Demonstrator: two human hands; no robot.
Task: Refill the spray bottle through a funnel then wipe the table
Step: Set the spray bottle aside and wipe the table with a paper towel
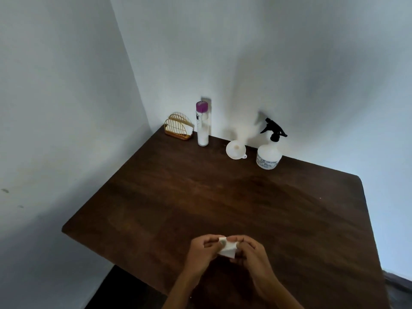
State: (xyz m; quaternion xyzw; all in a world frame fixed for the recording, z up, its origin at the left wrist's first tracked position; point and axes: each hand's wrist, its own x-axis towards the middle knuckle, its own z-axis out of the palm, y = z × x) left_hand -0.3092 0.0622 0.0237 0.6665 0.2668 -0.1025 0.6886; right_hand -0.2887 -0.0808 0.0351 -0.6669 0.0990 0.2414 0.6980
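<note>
Together, both hands [229, 253] low over table [156, 197], apparently pinching folded tissue [227, 249]

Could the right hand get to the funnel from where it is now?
Probably yes: bare table lies between the right hand and the funnel, but both hands grip a tissue.

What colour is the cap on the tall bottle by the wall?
Purple cap on the tall bottle, seen in the head view.

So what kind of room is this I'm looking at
Probably a corner of a home room, maybe a dining spot: a dark wooden table is pushed against plain white walls, with a gold wire napkin holder and a spray bottle at the back.
</note>
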